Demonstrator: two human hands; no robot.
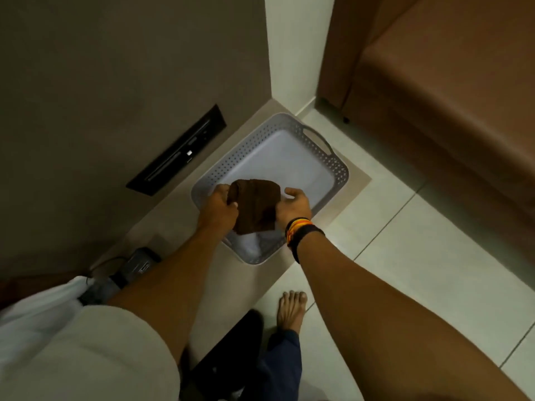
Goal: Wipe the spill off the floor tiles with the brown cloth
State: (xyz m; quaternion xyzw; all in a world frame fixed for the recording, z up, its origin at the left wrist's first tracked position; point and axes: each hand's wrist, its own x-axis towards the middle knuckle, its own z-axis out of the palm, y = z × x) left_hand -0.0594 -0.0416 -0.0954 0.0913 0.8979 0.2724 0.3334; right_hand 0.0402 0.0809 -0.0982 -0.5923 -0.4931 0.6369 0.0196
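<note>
A folded brown cloth (254,205) hangs in the air between both hands, above a grey perforated plastic basket (315,146) that stands on the floor by the wall corner. My left hand (218,206) grips the cloth's left edge. My right hand (292,205), with coloured bands on its wrist, pinches the right edge. Pale floor tiles (419,256) stretch to the right and front. No spill is visible on them. Something white lies in the basket's near end, partly hidden by the cloth.
A grey-brown wall (115,82) with a black socket panel (179,151) rises on the left. A brown sofa (448,96) fills the upper right. A dark gadget with a cable (139,264) lies by the wall. My bare foot (291,311) stands on the tiles below the basket.
</note>
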